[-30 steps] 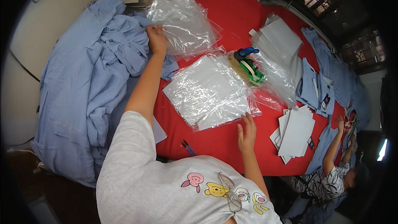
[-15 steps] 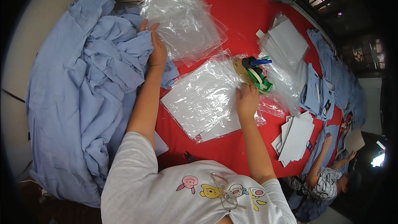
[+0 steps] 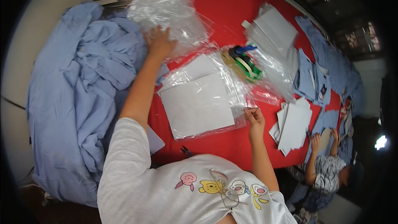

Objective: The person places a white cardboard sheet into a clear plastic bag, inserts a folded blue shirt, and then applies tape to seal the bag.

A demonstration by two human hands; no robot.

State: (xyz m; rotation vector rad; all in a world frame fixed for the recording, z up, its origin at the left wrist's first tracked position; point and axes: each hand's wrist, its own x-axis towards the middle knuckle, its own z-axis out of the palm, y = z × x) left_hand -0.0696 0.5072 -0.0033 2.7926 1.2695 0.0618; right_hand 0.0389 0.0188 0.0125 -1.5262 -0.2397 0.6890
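Pinching with right hand (image 3: 254, 118) the right edge of 1 clear bag (image 3: 239, 122), under or around (cannot tell) 1 white sheet (image 3: 199, 105) on the red table (image 3: 219, 146), likely for flatness, while laying left hand (image 3: 161, 42) open over piled bags (image 3: 159, 4), probably for steadying.

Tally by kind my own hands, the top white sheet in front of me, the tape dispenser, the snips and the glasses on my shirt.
Hands: 2, left hand and right hand
Top white sheet: 1
Green tape dispenser: 1
Snips: 1
Glasses: 1
Total: 6
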